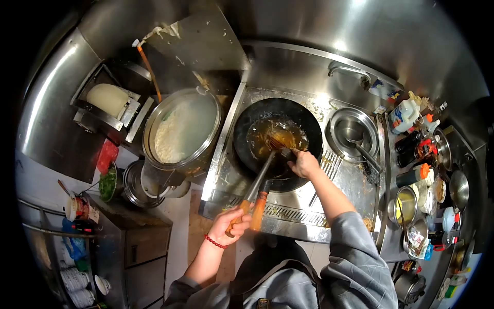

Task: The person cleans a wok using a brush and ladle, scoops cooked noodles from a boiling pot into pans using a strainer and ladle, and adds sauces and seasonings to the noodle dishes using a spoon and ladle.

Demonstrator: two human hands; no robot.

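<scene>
A black wok (247, 110) sits on the stove with brownish liquid in its bottom. My left hand (231, 224), with a red bead bracelet at its wrist, is closed around the wooden grip of a long metal-shafted cooking tool (260, 177). That shaft slants into the wok; its head cannot be made out. Over the wok's near right side, my right hand (304, 164) is closed on a wok brush (278, 143), whose reddish-brown bristles are by the liquid and the tool's far end. The wok's wooden handle (259, 206) points toward me, just right of my left hand.
Left of the stove stands a large pot (198, 110) of cloudy liquid with pale contents. A metal basin (337, 121) with a ladle (364, 154) lies right of the wok. Bottles (406, 116) and bowls crowd the right shelf. A cabinet (146, 247) stands at lower left.
</scene>
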